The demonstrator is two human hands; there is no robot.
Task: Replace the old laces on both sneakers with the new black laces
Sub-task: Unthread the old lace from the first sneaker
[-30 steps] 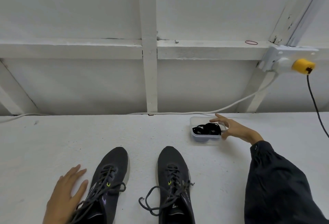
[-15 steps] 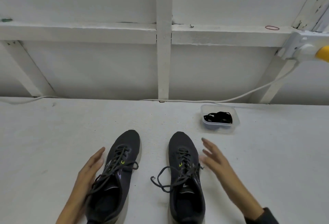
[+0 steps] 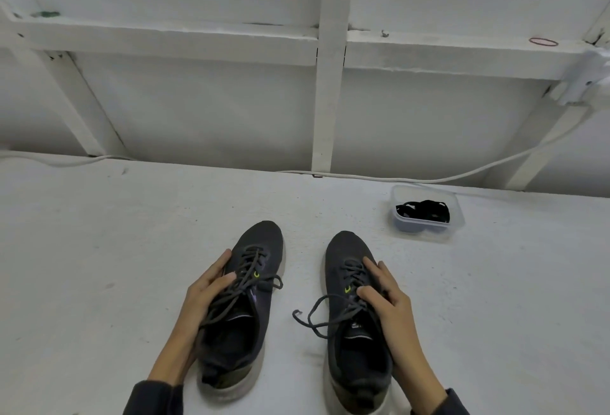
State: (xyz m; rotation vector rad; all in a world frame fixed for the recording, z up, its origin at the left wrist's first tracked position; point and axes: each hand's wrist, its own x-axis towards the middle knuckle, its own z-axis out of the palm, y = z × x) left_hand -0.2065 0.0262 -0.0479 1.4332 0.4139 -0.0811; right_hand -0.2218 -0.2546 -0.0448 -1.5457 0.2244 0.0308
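Two dark grey sneakers stand side by side on the white surface, toes pointing away from me. My left hand point(image 3: 204, 289) grips the left sneaker point(image 3: 241, 322) at its outer side, thumb on the grey laces. My right hand point(image 3: 386, 296) grips the right sneaker point(image 3: 350, 332) from its right side, fingers along the laces and thumb on the tongue. A loose end of the old grey lace point(image 3: 310, 315) trails off between the shoes. The new black laces point(image 3: 424, 210) lie bundled in a clear plastic tub point(image 3: 454, 225) at the back right.
A white cable point(image 3: 462, 177) runs along the back edge of the surface below a white framed wall point(image 3: 325, 91). A white socket box point(image 3: 584, 81) is fixed at the far right. A red rubber band point(image 3: 543, 41) lies on the ledge.
My right hand came back from the tub to the right sneaker and took hold of it. My left hand closed round the left sneaker. The view tilted down and shifted left.
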